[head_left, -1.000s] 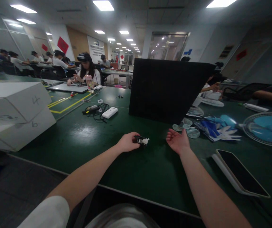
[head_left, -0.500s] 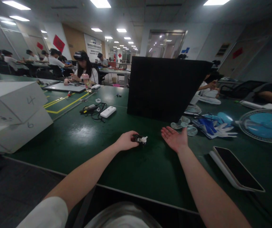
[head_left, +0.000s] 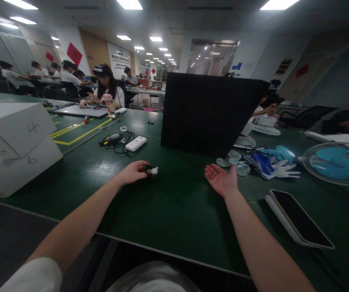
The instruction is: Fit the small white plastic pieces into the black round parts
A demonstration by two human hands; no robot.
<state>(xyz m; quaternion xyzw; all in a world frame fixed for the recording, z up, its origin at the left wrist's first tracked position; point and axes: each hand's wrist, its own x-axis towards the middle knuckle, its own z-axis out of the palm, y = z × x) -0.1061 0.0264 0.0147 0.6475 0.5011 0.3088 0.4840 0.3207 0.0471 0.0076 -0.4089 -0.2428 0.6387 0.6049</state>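
Note:
My left hand [head_left: 133,172] is closed around a small dark mechanical part with a white knob-like piece [head_left: 152,170] at its right end. That part is low over the green table [head_left: 168,215], and the fingers cover its left side; its exact kind does not show. My right hand [head_left: 221,179] is palm up with fingers stretched out, and nothing lies in it. Just behind the right hand is a pale translucent fan blade [head_left: 234,162]. A tall black panel [head_left: 211,117] stands upright beyond both hands.
White boxes [head_left: 19,150] are stacked at left. A white power bank-like block [head_left: 136,143] lies beside black cables [head_left: 118,142]. To the right are gloves [head_left: 273,164], a blue-bladed fan [head_left: 335,162] and a phone [head_left: 300,217] on a pale block. Other people sit farther back.
My left hand has moved left across the table with the dark part in its grip. My right hand stays open, palm up, in nearly the same place. The view has shifted slightly.

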